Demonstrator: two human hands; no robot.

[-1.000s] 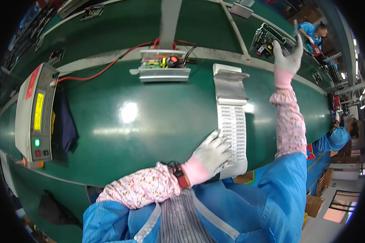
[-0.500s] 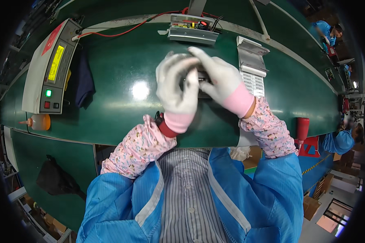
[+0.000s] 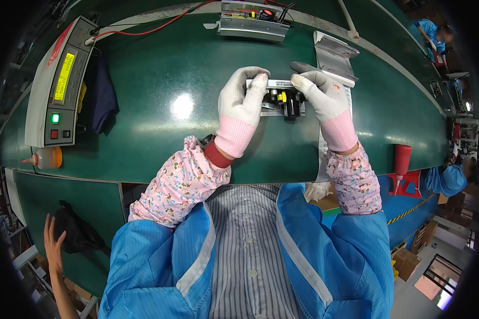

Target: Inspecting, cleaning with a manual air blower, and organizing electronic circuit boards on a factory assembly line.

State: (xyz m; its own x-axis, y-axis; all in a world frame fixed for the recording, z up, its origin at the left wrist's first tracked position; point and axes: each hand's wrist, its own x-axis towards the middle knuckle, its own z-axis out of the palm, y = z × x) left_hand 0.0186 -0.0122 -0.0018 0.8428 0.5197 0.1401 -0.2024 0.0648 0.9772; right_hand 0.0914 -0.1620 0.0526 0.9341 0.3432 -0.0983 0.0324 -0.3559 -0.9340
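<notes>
My left hand [image 3: 243,105] and my right hand [image 3: 329,101], both in white gloves with pink cuffs, grip the two ends of an open power supply module [image 3: 282,97] over the green bench. Its silvery metal side carries a white label strip and faces away from me. On the near side show small yellow parts and a black cylindrical part. The thumbs press along the label edge, while most of the fingers behind the module are hidden. Past my right hand lie metal brackets [image 3: 335,56] on a sheet of white labels.
A tester [image 3: 50,85] with a lit yellow display stands left, near a dark blue cloth [image 3: 105,98] and an orange-tinted bottle [image 3: 50,158]. Another module [image 3: 253,29] sits at the back. A red bottle [image 3: 402,159] is at right. Another person's bare hand [image 3: 53,244] reaches in lower left.
My hands were cupped together over the module; they have parted to its two ends, uncovering the label and parts. Another person's hand has appeared at lower left. The view has shifted slightly.
</notes>
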